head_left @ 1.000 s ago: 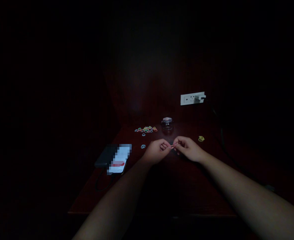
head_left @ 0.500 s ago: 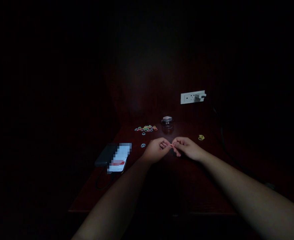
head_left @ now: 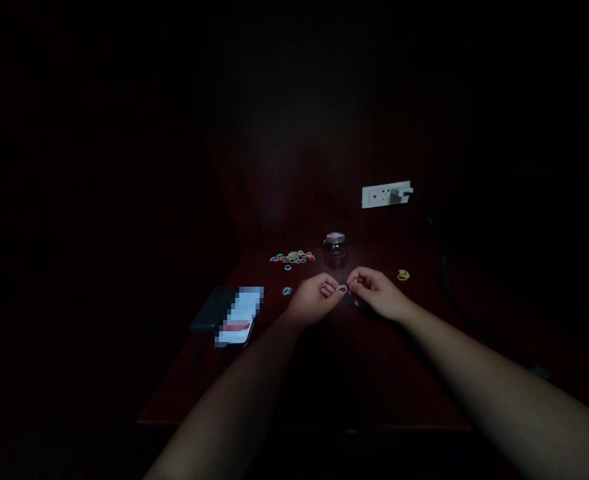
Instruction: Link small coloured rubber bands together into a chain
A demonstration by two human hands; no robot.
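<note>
Two hands meet over the middle of the dark red table point(head_left: 364, 393), and here is the delicate bit: the left hand point(head_left: 314, 301) pinches a small orange elastic band point(head_left: 342, 287) between thumb and forefinger, the loop standing slightly open. Right beside it, the right hand point(head_left: 378, 293) has thumb and fingers drawn together at the tips; whether they grip the band too, this view cannot tell.

What could spoil it? A loop this small could spring off if the pinch slackens under stretch, and in this gloom it would be hard to find. A careless swing of the left wrist could brush the pair of blue bands point(head_left: 287, 291) lying just beside it, and the left forearm, coming in over the front edge, might snag the dark cord point(head_left: 197, 373) looping by the phone point(head_left: 239, 319).

Now the edges! The phone and a black slab point(head_left: 210, 312) crowd the left edge, so little room there. Toward the back edge sit the mixed heap of coloured bands point(head_left: 294, 257), left of centre, and a clear lidded jar point(head_left: 335, 251). Yellow bands point(head_left: 403, 275) lie beyond the right hand. The roomiest stretch runs from the hands to the front edge; the right edge sinks into darkness.
</note>
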